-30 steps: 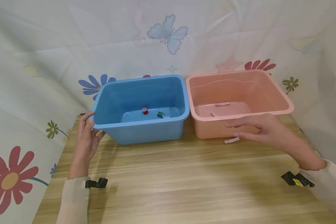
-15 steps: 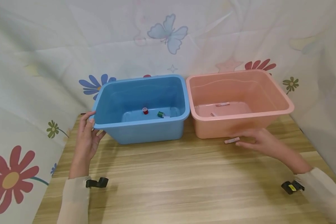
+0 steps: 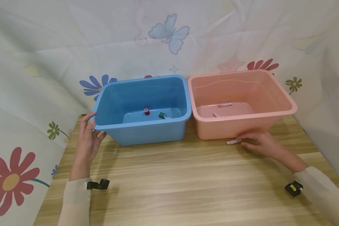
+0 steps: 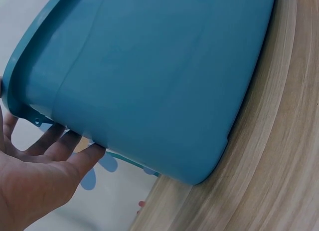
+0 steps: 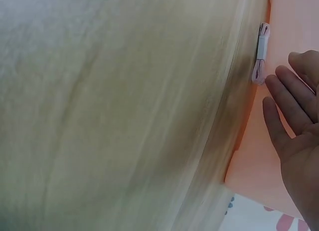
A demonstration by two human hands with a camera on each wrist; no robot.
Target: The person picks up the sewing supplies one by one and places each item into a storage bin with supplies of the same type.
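Observation:
My left hand (image 3: 87, 141) grips the rim of the blue plastic tub (image 3: 147, 136) at its front left corner. In the left wrist view, fingers lie against the outer wall of this tub. My right hand (image 3: 264, 144) is low over the table, in front of the pink tub (image 3: 223, 128). Beside its fingertips lies a small bundle of folded pink band (image 5: 261, 54) with a white paper wrap. The right fingers (image 5: 289, 104) are fairly straight and hold nothing; whether a fingertip touches the bundle I cannot tell.
A red thread spool (image 3: 146, 111) and a green thread spool (image 3: 162, 115) lie in the blue tub. Inside the pink tub are two similar pink bundles, one farther back (image 3: 224, 104). Both tubs stand side by side on the wooden table (image 3: 169, 182), against a patterned curtain (image 3: 115, 40).
My right hand has come down from in front of the pink tub's rim to the table beside the pink bundle. My left hand stays on the blue tub.

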